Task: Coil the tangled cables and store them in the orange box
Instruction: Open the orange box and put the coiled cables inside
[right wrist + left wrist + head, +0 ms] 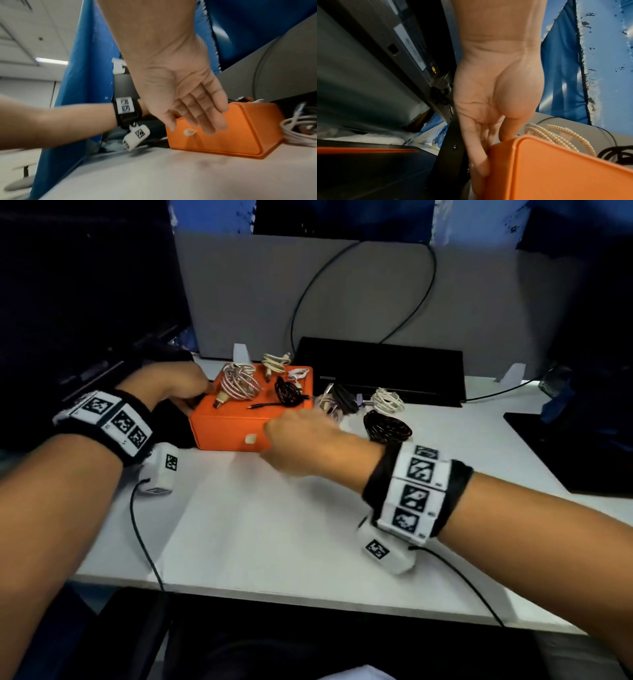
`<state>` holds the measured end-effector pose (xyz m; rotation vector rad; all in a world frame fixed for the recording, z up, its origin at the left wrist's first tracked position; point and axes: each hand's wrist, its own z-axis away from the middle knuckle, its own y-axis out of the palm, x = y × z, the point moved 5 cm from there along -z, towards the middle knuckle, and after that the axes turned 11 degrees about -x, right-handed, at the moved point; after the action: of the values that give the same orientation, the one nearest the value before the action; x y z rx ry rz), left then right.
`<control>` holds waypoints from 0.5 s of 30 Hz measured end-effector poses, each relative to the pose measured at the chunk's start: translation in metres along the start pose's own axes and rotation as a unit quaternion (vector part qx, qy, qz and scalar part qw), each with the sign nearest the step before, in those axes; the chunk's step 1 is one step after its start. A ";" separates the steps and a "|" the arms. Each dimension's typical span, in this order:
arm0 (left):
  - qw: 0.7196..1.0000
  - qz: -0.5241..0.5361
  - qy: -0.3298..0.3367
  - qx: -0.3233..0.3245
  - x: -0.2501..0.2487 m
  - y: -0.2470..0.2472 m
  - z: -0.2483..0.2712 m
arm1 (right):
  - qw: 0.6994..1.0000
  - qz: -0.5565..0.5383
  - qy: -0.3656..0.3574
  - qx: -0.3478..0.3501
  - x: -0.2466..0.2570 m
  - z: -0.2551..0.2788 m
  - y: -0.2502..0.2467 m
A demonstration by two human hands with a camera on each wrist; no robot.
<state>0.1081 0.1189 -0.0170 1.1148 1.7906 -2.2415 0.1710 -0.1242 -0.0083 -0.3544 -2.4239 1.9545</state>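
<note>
The orange box [226,428] stands on the white table [274,525] with its lid down and a small white tab [250,438] on the front wall. On the lid lie a striped white coil [238,383] and a black cable [287,392]. My left hand [191,395] holds the box's far left corner: fingers [479,162] lie against the side wall [547,169], thumb at the top edge. My right hand [284,433] hovers open, fingers straight, just in front of the box's front wall [223,135] near the tab [188,132]. It holds nothing.
Right of the box lie a black coil [387,428], a white coil [388,400] and a grey-black bundle [337,402]. A white cable [274,362] lies behind the box. A black device [376,368] stands at the back, a black mat [575,446] at the right.
</note>
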 end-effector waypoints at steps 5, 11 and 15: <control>0.999 -0.013 -0.007 0.038 -0.015 0.005 0.000 | 0.993 0.105 -0.052 0.000 0.034 -0.028 0.022; 0.996 -0.059 0.004 0.073 -0.022 0.007 -0.005 | 0.984 0.164 -0.054 0.045 0.042 -0.038 0.038; 0.993 -0.075 0.002 0.094 -0.024 0.006 -0.007 | 0.978 0.186 -0.063 0.066 0.049 -0.039 0.035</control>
<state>0.1320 0.1138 -0.0094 1.0460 1.7492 -2.5433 0.1350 -0.0710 -0.0402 -0.7492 -2.4243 2.3361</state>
